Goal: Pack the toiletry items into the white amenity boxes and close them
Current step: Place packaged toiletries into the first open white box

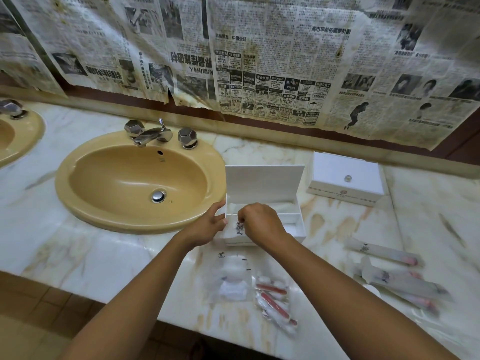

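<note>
A glossy, veined marble bench (109,258) is seen, with an oval, mustard-coloured ceramic sink (140,178) set into it just left of the hands and a faceted chrome tap (153,135) behind the bowl. Yellowed, torn newspaper (259,61) is pasted over the wall beyond.

Between the hands stands an open white amenity box (291,224), rectangular and smooth, with its flat lid (263,183) raised upright at the back and thin dividers visible inside. A second, closed white box (345,180) with a small round knob on its lid lies beyond and to the right of the right hand. Nearer the person than the hands, soft clear sachets (231,279) and crinkled wrapped items with red cores (275,305) are spread on the bench; long frosted packets (381,253) lie to the right of the right forearm. Much of the box's front left part is hidden by the right hand.

The left hand (207,227) is laid against the left outer wall of the open box, fingers fairly straight and touching it. The right hand (259,222) is curled over the box's front left compartment, its fingertips pinching a translucent printed sachet (237,229) at the top edge.
</note>
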`<state>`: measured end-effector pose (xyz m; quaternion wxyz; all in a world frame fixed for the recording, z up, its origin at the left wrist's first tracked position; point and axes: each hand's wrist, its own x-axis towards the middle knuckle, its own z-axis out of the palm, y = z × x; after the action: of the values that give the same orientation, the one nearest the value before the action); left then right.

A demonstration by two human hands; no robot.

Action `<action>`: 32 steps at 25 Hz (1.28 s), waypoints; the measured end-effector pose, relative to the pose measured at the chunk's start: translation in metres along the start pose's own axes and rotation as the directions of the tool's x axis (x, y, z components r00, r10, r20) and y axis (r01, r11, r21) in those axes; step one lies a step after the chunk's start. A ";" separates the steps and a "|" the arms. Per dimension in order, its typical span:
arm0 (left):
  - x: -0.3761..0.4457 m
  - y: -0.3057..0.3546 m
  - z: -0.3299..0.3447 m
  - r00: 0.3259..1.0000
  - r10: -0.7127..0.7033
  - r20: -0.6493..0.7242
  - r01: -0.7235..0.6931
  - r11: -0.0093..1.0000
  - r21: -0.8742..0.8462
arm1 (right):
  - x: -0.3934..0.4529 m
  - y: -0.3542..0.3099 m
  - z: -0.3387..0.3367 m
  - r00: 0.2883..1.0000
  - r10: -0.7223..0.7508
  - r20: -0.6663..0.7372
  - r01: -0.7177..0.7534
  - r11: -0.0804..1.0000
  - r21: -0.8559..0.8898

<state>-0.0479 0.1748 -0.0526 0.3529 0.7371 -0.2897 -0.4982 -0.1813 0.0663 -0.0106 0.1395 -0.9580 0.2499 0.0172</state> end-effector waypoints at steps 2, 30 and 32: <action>-0.002 0.002 0.001 1.000 0.000 0.005 0.000 1.000 -0.011 | -0.002 -0.003 0.002 0.999 -0.030 0.045 0.032 0.998 -0.049; 0.001 -0.001 -0.003 1.000 0.005 0.024 -0.005 1.000 -0.016 | -0.045 -0.035 0.037 0.963 -0.208 -0.171 0.220 0.974 0.052; -0.003 0.002 0.000 1.000 -0.003 0.020 0.003 1.000 -0.003 | -0.054 -0.038 0.043 0.973 -0.212 -0.096 0.216 0.976 0.034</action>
<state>-0.0487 0.1757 -0.0491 0.3502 0.7321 -0.2913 -0.5065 -0.2085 0.1353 -0.0371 0.1503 -0.9758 0.1517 -0.0474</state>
